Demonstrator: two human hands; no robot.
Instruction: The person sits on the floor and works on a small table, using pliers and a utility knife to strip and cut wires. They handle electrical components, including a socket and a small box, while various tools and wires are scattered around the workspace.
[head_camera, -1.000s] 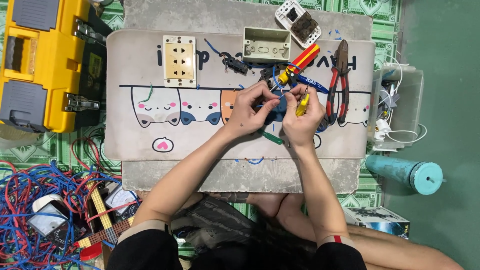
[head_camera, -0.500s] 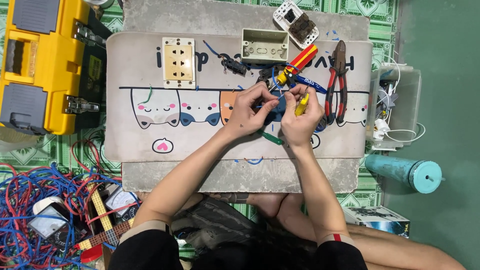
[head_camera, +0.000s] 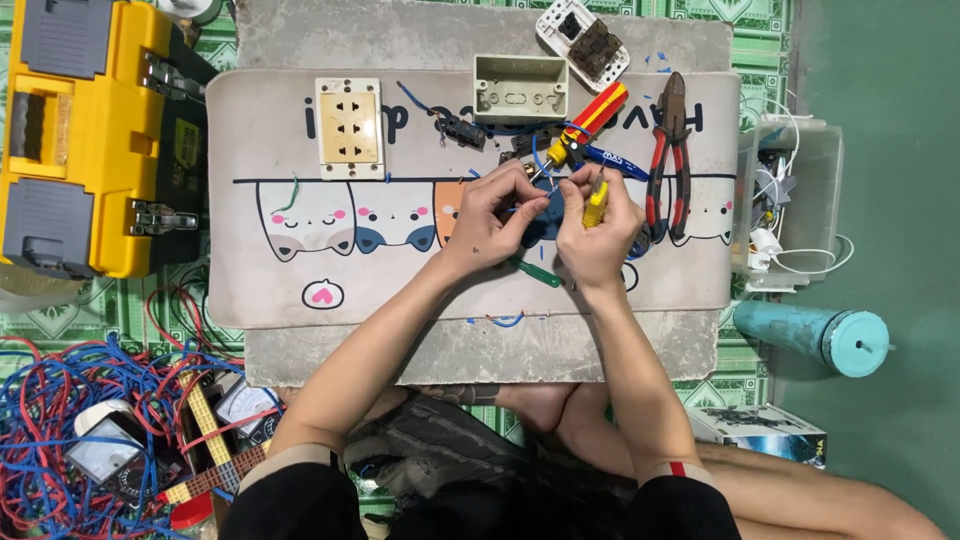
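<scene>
One mat (head_camera: 300, 110), pale and printed with cartoon cats, covers a grey stone slab (head_camera: 400, 40) that serves as the counter. On the mat lie one cream socket plate (head_camera: 349, 127) with three outlets near the far left edge, one open beige plastic box (head_camera: 520, 88) at the middle of the far edge, one red-handled pair of pliers (head_camera: 668, 160) toward the right edge, and one red-and-yellow screwdriver (head_camera: 590, 120) just left of the pliers. A second, white switch plate (head_camera: 582, 42) sits on the bare slab at the far right corner. One green-handled tool (head_camera: 535, 272) lies under the wrists.

Both hands meet at the mat's centre, slightly right. The left hand (head_camera: 490, 215) is curled, its fingertips pinching a small part with thin blue wire (head_camera: 540, 165); what the part is cannot be told. The right hand (head_camera: 597, 235) is closed around a small yellow-handled screwdriver (head_camera: 595, 205), held upright, tip toward the wire.

Off the left edge stands one yellow hard-plastic toolbox (head_camera: 90, 130) with grey lid panels and metal latches. Near the left corner, on the floor, lies a tangle of red and blue wires (head_camera: 60, 400) with two dial meters (head_camera: 105, 450). One teal cylindrical bottle (head_camera: 815, 335) lies off the right edge.
</scene>
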